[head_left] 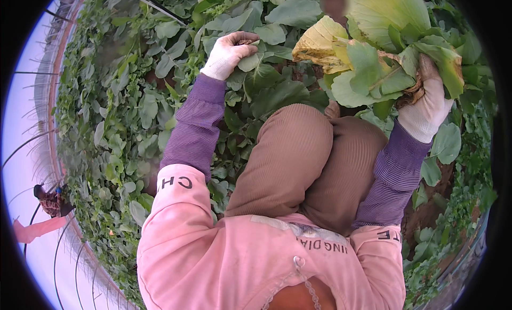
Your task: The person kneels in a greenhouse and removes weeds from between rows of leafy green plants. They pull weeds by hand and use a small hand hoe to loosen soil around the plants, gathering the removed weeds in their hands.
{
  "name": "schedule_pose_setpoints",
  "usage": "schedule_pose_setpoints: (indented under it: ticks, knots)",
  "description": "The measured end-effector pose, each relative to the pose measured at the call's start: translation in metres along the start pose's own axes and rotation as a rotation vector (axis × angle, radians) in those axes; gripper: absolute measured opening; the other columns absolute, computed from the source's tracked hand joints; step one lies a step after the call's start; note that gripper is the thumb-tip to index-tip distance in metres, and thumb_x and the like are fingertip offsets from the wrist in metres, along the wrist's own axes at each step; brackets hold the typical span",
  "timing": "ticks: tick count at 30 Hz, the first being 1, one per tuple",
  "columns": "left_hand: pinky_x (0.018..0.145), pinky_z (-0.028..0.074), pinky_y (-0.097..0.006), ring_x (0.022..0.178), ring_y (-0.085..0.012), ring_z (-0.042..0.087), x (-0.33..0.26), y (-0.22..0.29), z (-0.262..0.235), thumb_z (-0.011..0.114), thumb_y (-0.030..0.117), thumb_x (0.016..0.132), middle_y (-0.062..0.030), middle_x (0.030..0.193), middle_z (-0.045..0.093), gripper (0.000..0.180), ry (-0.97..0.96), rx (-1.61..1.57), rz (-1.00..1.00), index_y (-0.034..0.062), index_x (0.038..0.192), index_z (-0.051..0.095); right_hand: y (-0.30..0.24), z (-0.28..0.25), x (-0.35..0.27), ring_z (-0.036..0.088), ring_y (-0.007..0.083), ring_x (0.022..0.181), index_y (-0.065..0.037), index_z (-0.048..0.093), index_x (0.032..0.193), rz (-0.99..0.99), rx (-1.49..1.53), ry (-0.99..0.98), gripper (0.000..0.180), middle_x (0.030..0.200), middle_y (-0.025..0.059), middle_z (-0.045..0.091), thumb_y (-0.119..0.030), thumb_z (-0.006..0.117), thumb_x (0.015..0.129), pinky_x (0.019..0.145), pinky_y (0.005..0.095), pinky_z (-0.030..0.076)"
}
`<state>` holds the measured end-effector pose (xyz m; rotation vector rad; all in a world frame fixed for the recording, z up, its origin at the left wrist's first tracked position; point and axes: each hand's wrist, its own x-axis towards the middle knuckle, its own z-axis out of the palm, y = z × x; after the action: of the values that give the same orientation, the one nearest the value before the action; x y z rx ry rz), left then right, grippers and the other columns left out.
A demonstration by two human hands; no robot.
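My right hand, in a soiled white glove, is wrapped round a bunch of large leaves. Some of these leaves are green, others pale or yellow with brown, withered edges. The leaves cover part of my fingers. My left hand, gloved the same way, reaches into the leafy plants further left. Its thumb and fingers are curled together beside a green leaf. A small brown bit shows between the fingers, too little to name.
Dense, low green plants surround my bent knees. A thin dark hose crosses the foliage at the upper left. Bare soil shows at the right. Far left, another person is near the curved hoops and pale plastic sheeting.
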<state>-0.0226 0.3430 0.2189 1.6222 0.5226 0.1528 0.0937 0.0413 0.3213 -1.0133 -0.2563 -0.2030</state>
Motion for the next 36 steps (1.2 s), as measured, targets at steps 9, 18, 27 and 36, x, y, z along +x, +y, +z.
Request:
schedule_pose_setpoints:
  ticks: [9, 18, 27, 36]
  knots:
    - [0.061, 0.049, -0.022, 0.062, -0.0083, 0.055, -0.043, 0.089, 0.027, 0.061, 0.006, 0.079, -0.0047, 0.078, 0.062, 0.019, 0.087, 0.018, 0.360, -0.0017, 0.096, 0.064, 0.005, -0.010, 0.001, 0.061, 0.0287, 0.092, 0.016, 0.044, 0.112, 0.157, -0.078, -0.155, 0.044, 0.106, 0.0221, 0.057, 0.007, 0.060, 0.072, 0.085, 0.0377, 0.050]
    - [0.090, 0.041, -0.028, 0.105, -0.0153, 0.052, -0.052, 0.110, 0.092, 0.044, 0.031, 0.094, -0.0110, 0.119, 0.053, 0.048, -0.408, -0.710, 0.122, -0.0049, 0.125, 0.043, -0.003, 0.022, -0.019, 0.059, 0.0154, 0.074, 0.002, 0.054, 0.102, 0.381, -0.158, -0.682, 0.044, 0.087, 0.0064, 0.061, -0.008, 0.073, 0.064, 0.068, 0.0277, 0.048]
    - [0.079, 0.046, -0.025, 0.092, -0.0140, 0.055, -0.096, 0.133, 0.103, 0.050, 0.040, 0.090, -0.0113, 0.115, 0.052, 0.057, -0.178, 0.102, 0.509, -0.0039, 0.125, 0.040, -0.041, 0.015, -0.012, 0.060, 0.0361, 0.074, -0.007, 0.057, 0.101, -0.128, -0.508, -0.397, 0.044, 0.078, 0.0170, 0.062, -0.022, 0.071, 0.062, 0.066, 0.0399, 0.048]
    - [0.083, 0.047, -0.045, 0.108, -0.0280, 0.051, -0.086, 0.121, 0.142, 0.054, 0.040, 0.083, -0.0100, 0.123, 0.048, 0.060, -0.226, -0.703, 0.196, 0.0099, 0.131, 0.034, -0.059, 0.038, -0.044, 0.062, 0.0242, 0.079, -0.003, 0.061, 0.100, -0.242, -0.200, -0.222, 0.042, 0.091, 0.0125, 0.065, -0.024, 0.072, 0.066, 0.072, 0.0300, 0.048]
